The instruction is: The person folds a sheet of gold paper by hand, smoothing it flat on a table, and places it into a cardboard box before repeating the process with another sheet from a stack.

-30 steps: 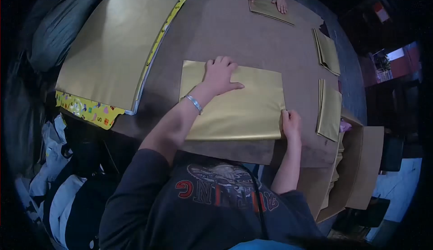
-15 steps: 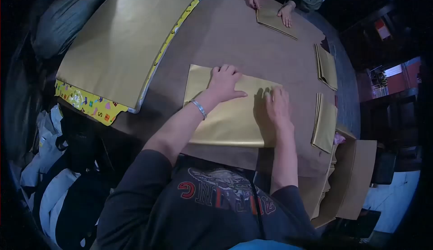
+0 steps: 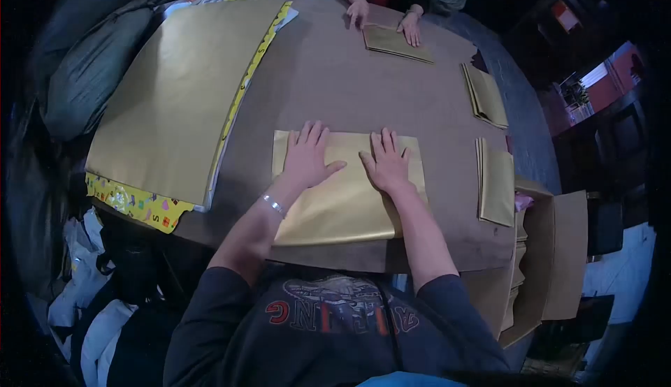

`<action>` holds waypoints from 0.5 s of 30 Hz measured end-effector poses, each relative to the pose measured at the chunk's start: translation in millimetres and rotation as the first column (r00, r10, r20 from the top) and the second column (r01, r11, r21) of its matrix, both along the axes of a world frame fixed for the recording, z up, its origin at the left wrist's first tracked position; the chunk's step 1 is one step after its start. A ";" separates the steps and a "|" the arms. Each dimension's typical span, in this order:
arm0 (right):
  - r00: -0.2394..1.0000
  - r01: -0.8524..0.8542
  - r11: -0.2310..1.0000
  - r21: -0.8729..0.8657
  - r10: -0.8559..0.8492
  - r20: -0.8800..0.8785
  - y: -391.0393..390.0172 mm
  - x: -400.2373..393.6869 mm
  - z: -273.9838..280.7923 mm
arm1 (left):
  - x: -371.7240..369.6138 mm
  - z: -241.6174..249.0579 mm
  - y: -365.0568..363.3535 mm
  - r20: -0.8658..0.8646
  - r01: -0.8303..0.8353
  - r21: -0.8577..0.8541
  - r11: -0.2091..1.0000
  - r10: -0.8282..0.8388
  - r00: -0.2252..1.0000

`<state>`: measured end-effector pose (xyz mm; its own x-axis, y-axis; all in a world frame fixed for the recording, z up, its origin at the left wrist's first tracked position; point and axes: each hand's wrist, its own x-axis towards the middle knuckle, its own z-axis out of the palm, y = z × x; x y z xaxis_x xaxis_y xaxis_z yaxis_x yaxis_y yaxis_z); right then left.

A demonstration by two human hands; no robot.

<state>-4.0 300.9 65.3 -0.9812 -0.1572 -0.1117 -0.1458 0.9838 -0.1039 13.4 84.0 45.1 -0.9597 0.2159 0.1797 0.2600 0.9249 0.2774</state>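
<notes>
Inspecting from the head view. Pressing the open left hand [image 3: 306,160], palm down, fingers spread and clenching nothing, on the left part of a satin-gold, rectangular, folded paper piece [image 3: 335,212]. Pressing the open right hand [image 3: 388,167], likewise flat and released, on the right part of the same piece. Wearing a silver-coloured band bracelet [image 3: 273,205] on the left wrist. Keeping the paper piece flat on the broad brown desk [image 3: 314,72], close to the near edge, with a rounded fold towards the body.

Noting, just beside the right end of the desk, an open brown cardboard box [image 3: 566,261] with a flap folded outward. Containing several folded gold-tan paper pieces [image 3: 516,282], layered along the side nearest the desk, and a small pinkish item [image 3: 523,200] near the far corner; hiding the full depth and count from view.

Recording, on the right part of the desk, two narrow folded gold paper bundles, lying apart: the farther bundle [image 3: 486,97] and the nearer bundle [image 3: 498,184].

Finding on the left a large flat gold paper stack [image 3: 175,86], lying over a yellow, multicolour-printed wrapper [image 3: 140,202] and showing the wrapper along the near and right edges.

Observing across the desk a co-worker's open hand [image 3: 411,28] resting on a folded gold paper packet [image 3: 398,43], and the co-worker's other hand [image 3: 358,11] near the packet's corner; being unable to tell about contact there.
</notes>
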 end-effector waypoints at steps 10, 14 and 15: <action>0.999 -0.004 1.000 -0.017 0.004 0.033 1.5 3.0 5.6 | 22.2 12.1 -49.4 0.083 -0.077 -0.184 0.980 0.094 0.992; 0.999 -0.005 1.000 0.023 0.005 0.031 20.1 5.2 2.9 | 22.1 2.2 -50.7 -0.014 -0.077 -0.155 0.985 0.076 0.997; 1.000 -0.008 1.000 0.029 0.008 0.006 25.7 7.2 4.0 | 22.1 3.6 -49.8 -0.007 -0.080 -0.150 0.985 0.080 0.997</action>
<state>3.2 326.6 69.3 -0.9793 -0.1616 -0.1222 -0.1531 0.9853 -0.0760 35.5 34.3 48.7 -0.9749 0.1626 0.1520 0.1833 0.9739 0.1336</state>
